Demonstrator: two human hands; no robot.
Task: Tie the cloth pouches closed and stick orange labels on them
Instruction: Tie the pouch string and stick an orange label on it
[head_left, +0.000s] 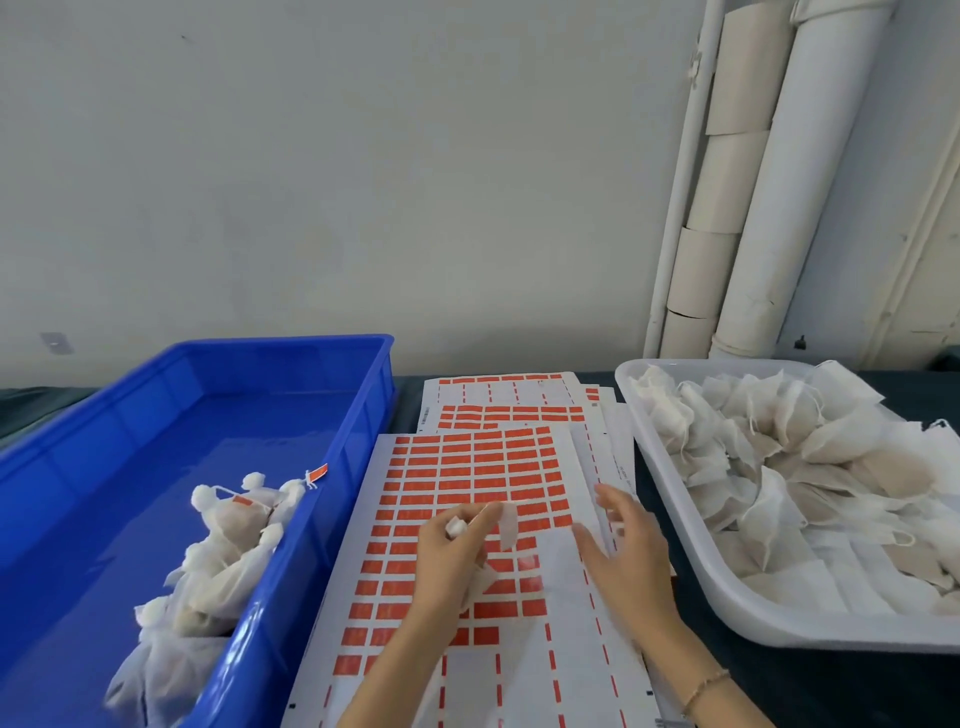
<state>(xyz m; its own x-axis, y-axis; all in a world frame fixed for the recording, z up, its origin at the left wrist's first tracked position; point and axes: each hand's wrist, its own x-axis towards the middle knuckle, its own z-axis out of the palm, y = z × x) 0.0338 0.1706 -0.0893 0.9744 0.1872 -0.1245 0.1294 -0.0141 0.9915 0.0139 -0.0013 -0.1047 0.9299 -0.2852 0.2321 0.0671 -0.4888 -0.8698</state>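
Gripping a cloth pouch (508, 527) over the sheet of orange labels (467, 478), the left hand (447, 556) curls its fingers round it. The right hand (623, 556) hovers just beside, fingers relaxed and spread, holding nothing. Labelled pouches (223, 561) lie in the blue bin (208, 441); loose pouches (779, 467) fill the white tray (831, 631).

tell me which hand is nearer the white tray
Right. The right hand is open over the label sheet's right edge, close beside the white tray; the left hand holds a pouch farther left.

Blue crate (374, 415), orange labels (467, 467) gridded on white sheet (524, 670), white pouches (779, 467)
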